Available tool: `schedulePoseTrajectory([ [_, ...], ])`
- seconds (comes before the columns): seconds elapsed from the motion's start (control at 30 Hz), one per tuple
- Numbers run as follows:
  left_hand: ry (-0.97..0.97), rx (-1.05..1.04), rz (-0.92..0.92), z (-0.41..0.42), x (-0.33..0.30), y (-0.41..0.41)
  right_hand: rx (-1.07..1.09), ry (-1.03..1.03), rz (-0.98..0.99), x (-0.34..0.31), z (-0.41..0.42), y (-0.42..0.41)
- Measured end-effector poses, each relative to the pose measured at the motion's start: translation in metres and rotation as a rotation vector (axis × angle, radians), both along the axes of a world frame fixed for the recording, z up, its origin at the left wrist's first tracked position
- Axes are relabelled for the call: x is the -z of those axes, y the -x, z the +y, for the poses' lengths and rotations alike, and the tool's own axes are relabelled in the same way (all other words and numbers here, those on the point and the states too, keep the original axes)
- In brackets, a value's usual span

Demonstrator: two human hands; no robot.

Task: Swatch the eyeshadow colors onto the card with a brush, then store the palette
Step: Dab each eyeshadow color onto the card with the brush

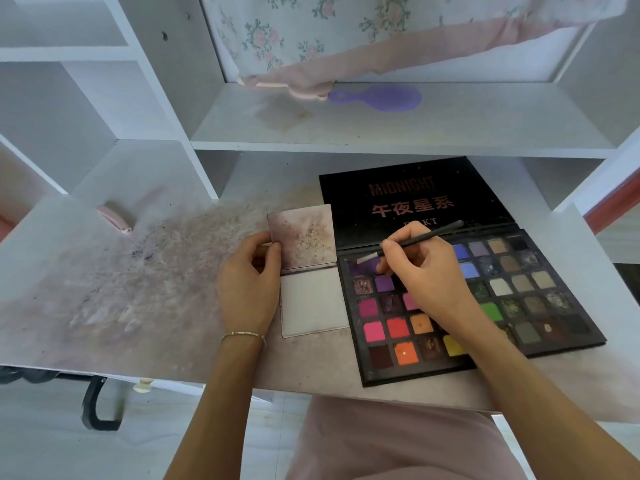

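Fingers (391, 249) of the right hand (420, 275) pinch a makeup brush (408, 241) over the open eyeshadow palette's (519, 306) purple pan; the left hand (249, 289) grips the swatch card (304, 268) just beside it. Overloaded bristles could scatter powder onto the counter (121, 289).

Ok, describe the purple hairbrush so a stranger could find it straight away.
Start at the open eyeshadow palette on the desk, then look up to the white shelf above it. The purple hairbrush lies flat there, its handle end touching the pink fabric hem. It is the only solid purple thing on that shelf.
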State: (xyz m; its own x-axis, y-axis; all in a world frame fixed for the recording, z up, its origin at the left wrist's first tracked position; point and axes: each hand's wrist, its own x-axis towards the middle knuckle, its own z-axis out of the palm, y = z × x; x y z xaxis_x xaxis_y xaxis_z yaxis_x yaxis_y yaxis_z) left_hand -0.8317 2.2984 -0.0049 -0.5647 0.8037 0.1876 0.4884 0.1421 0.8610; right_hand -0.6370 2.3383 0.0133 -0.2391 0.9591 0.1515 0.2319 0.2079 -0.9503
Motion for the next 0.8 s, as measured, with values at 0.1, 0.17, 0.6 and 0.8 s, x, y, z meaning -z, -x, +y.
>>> schedulePoseTrajectory([
  [0.1, -0.001, 0.0, 0.009, -0.0004, 0.0001, 0.0002, -0.002, 0.002, -0.015, 0.0003, -0.0002, 0.0],
  [0.17, 0.001, 0.002, 0.012, -0.0003, 0.0003, 0.0005, -0.008, 0.005, -0.034, 0.0004, -0.0007, 0.0],
  [0.6, 0.012, 0.008, 0.037, -0.0008, -0.0013, -0.0005, -0.026, 0.004, -0.072, 0.0004, -0.0009, 0.0005],
  [0.8, 0.009, 0.012, 0.03, -0.0011, -0.0024, -0.0005, -0.034, -0.006, -0.071, 0.0006, -0.0007, 0.0003],
])
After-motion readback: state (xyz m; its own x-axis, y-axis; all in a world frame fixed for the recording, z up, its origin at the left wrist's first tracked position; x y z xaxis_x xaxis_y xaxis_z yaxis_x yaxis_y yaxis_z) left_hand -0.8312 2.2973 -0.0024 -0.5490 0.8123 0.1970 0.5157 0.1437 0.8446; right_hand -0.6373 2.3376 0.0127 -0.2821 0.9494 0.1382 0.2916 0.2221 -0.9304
